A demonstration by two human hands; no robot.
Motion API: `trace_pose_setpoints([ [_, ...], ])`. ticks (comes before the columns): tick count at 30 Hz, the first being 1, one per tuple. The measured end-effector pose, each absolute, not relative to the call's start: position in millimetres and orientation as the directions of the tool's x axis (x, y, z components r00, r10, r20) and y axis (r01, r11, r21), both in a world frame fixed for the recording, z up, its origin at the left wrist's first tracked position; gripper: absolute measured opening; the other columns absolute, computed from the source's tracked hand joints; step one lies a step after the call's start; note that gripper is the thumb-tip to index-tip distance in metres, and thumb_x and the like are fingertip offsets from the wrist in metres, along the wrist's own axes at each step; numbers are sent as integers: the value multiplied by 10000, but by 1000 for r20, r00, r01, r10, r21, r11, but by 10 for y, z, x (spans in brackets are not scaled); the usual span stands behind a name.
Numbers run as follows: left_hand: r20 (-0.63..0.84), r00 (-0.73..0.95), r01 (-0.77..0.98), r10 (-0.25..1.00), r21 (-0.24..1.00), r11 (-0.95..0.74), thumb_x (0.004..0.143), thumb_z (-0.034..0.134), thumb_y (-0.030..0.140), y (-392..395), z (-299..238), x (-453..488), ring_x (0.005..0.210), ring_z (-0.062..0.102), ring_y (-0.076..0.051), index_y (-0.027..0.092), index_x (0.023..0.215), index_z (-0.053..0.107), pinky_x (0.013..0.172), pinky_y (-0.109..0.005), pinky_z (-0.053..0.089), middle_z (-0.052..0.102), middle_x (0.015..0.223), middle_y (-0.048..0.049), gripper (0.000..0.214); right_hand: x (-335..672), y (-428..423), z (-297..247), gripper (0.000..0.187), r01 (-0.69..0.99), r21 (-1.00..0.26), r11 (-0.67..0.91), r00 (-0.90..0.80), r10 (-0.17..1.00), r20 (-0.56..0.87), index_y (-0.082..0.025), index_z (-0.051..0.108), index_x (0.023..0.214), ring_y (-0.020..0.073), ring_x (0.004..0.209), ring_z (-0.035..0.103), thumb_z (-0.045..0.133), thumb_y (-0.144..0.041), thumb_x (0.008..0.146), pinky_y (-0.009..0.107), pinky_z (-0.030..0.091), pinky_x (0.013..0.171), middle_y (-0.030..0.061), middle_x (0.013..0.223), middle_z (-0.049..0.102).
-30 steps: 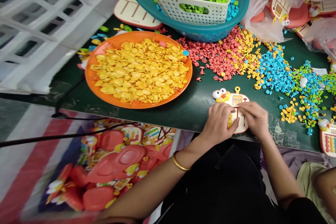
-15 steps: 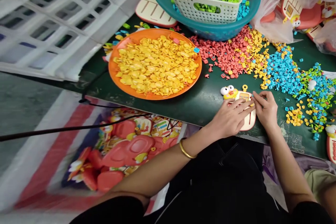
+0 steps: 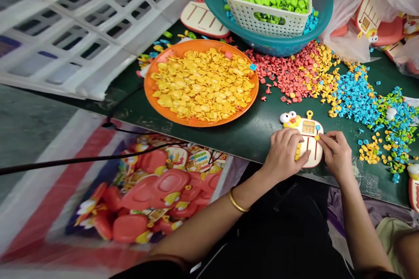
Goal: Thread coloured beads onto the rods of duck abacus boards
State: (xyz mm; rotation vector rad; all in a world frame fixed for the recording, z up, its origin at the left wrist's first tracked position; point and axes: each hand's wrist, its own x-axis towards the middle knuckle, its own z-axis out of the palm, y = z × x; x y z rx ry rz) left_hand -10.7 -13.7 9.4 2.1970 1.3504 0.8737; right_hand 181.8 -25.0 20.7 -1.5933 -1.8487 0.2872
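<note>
A flat cream toy board (image 3: pixel 310 147) with a yellow duck-like head (image 3: pixel 290 120) and big white eyes lies on the table. My left hand (image 3: pixel 283 153) grips its left side, thumb on the front face, beside a column of small yellow pieces (image 3: pixel 297 151). At the board's upper right sits a blue square piece (image 3: pixel 317 127). Just below that, the fingertips of my right hand (image 3: pixel 337 152) are pinched on a small yellow piece (image 3: pixel 317 137) against the board near the top of a slot.
An orange plate (image 3: pixel 150 91) heaped with yellow pieces stands left. Behind are a teal basin (image 3: pixel 209 4) and a white basket (image 3: pixel 242 8) of green pieces. Loose red pieces (image 3: pixel 281 72) and blue pieces (image 3: pixel 356 96) spread rightward. A black cable (image 3: pixel 81 161) crosses left, above red toy parts (image 3: pixel 131 226).
My left hand has drawn back from across the board to its left side. My right fingers have moved from the blue piece, now uncovered, down to a yellow one. The view has shifted slightly.
</note>
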Motion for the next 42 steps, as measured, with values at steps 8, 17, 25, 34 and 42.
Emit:
trace_pose_setpoints([
  [8, 295, 367, 600, 882, 650, -466, 902, 593, 400, -123, 93, -118, 1097, 536, -282, 157, 996, 591, 921, -416, 406, 617, 1120, -130, 260, 1594, -101, 207, 247, 731, -579, 361, -203, 925, 320, -245, 757, 949, 175, 883, 623, 517, -189, 944, 302, 545, 785, 52, 915, 633],
  [17, 308, 340, 606, 888, 651, -458, 903, 586, 382, -135, 86, -104, 1126, 534, -291, 170, 1104, 618, 960, -432, 403, 639, 1146, -121, 295, 1853, -203, 183, 243, 811, -498, 308, -157, 934, 322, -242, 729, 1095, 192, 858, 590, 527, -239, 960, 331, 529, 747, 60, 895, 614],
  [25, 296, 374, 642, 879, 601, -476, 919, 540, 431, -118, 73, -98, 1053, 518, -303, 163, 987, 579, 887, -443, 413, 618, 1069, -135, 279, 1755, -281, 171, 255, 801, -486, 349, -225, 928, 296, -247, 719, 1082, 189, 837, 571, 494, -214, 968, 314, 512, 732, 54, 856, 599],
  [34, 290, 451, 620, 844, 579, -530, 945, 536, 356, -114, 146, -100, 1179, 532, -290, 206, 1269, 614, 968, -451, 386, 627, 1303, -117, 365, 1712, 42, 225, 182, 738, -658, 150, 89, 945, 314, -209, 712, 769, 145, 711, 559, 648, -320, 898, 283, 487, 661, 10, 769, 577],
  [42, 412, 523, 500, 746, 561, -660, 987, 504, 277, -46, 120, -104, 1189, 614, -244, 247, 1185, 691, 1086, -495, 316, 702, 1271, -50, 273, 1582, -242, 76, 214, 773, -618, 140, 134, 917, 375, -225, 769, 988, 173, 793, 581, 570, -290, 942, 331, 538, 738, 52, 859, 581],
])
